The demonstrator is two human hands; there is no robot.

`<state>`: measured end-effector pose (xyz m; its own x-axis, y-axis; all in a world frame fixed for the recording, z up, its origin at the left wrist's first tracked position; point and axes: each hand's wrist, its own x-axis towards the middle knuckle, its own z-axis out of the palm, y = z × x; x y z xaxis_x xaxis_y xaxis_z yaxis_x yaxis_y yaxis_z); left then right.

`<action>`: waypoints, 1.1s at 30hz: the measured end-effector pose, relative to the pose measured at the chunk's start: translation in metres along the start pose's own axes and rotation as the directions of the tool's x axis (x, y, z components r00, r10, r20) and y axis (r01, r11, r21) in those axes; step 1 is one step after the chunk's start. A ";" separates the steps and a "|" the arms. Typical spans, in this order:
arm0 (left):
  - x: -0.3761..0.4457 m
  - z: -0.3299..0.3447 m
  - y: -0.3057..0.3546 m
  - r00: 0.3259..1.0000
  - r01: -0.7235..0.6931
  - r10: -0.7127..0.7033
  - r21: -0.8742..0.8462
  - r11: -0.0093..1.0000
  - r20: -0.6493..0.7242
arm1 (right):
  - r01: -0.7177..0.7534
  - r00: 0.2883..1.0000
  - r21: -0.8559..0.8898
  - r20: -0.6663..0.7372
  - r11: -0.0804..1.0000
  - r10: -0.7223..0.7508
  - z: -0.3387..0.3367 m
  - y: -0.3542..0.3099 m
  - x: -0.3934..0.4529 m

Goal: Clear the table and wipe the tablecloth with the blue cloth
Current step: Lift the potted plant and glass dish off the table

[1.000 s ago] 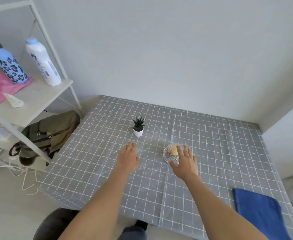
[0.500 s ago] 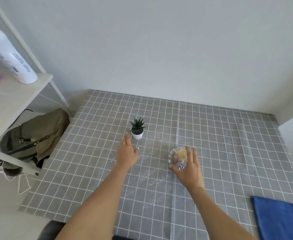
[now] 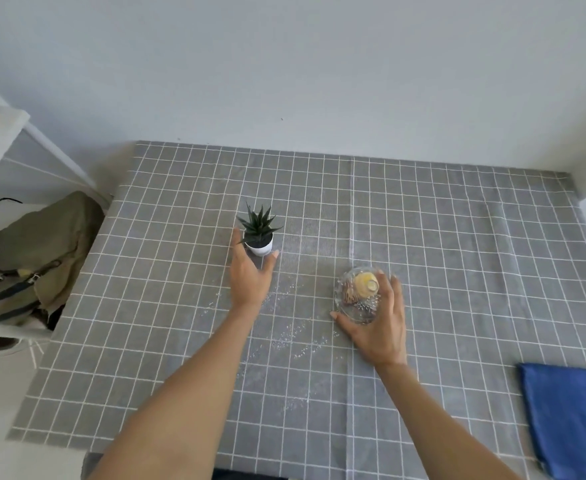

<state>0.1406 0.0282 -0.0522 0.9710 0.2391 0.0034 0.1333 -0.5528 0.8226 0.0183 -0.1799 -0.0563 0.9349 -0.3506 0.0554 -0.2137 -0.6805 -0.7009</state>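
A small spiky plant in a white pot point(image 3: 259, 233) stands near the middle of the grey checked tablecloth point(image 3: 458, 237). My left hand point(image 3: 250, 275) is open just in front of the pot, fingers and thumb either side of its base. My right hand point(image 3: 378, 323) wraps a clear glass dish point(image 3: 355, 295) holding a yellowish shell-like piece; thumb and fingers clasp its rim. White crumbs point(image 3: 295, 334) are scattered on the cloth between my hands. A folded blue cloth point(image 3: 572, 417) lies at the table's near right corner.
A white shelf unit point(image 3: 4, 133) stands to the left of the table, with an olive bag point(image 3: 32, 258) on its lower level. The wall runs along the table's far edge and right side.
My left hand has reached forward from the crumb patch up to the plant pot. My right hand has closed further round the glass dish. The view has swung right and downward.
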 end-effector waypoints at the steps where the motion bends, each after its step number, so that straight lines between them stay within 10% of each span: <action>1: 0.000 0.002 0.002 1.000 -0.001 0.001 -0.006 1.000 -0.013 | 0.009 1.000 0.000 -0.012 1.000 -0.009 0.000 0.000 0.000; 23: -0.002 -0.013 -0.001 0.969 -0.233 0.234 0.014 0.972 -0.081 | 0.061 0.990 -0.055 -0.126 0.997 -0.068 0.015 0.002 0.014; 33: -0.030 -0.067 -0.023 0.967 -0.092 0.098 0.038 0.995 -0.234 | 0.215 0.975 0.006 -0.056 0.977 -0.215 0.036 -0.040 0.024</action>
<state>0.0948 0.0869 -0.0327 0.9057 0.3640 0.2174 0.0507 -0.6021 0.7968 0.0594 -0.1382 -0.0521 0.9416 -0.2317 0.2444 -0.0057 -0.7365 -0.6764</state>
